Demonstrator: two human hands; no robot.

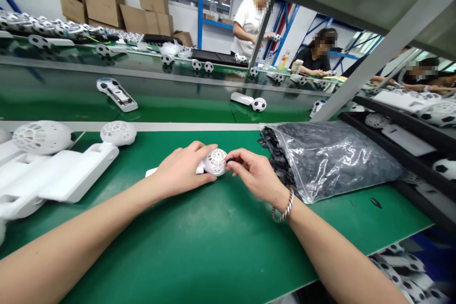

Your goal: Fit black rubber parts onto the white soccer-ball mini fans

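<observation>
My left hand (pixel 181 171) grips a small white plastic housing with a lattice dome (pixel 215 162), its fingers wrapped over the near side. My right hand (pixel 253 174) is pinching a small black piece (pixel 230 160) between thumb and forefinger, pressing it against the dome's right edge. A metal bracelet (pixel 283 205) circles my right wrist. The white housing's handle end (pixel 151 172) pokes out to the left, mostly hidden behind my left hand. Both hands rest just above the green work mat (pixel 221 256).
A zip bag of small black pieces (pixel 331 159) lies right of my hands. Larger white lattice-domed units (pixel 42 137) lie at the left. A green conveyor belt (pixel 178 109) carries white units and small football-patterned balls (pixel 259 104). Co-workers (pixel 249 23) and cardboard boxes (pixel 99 2) stand beyond.
</observation>
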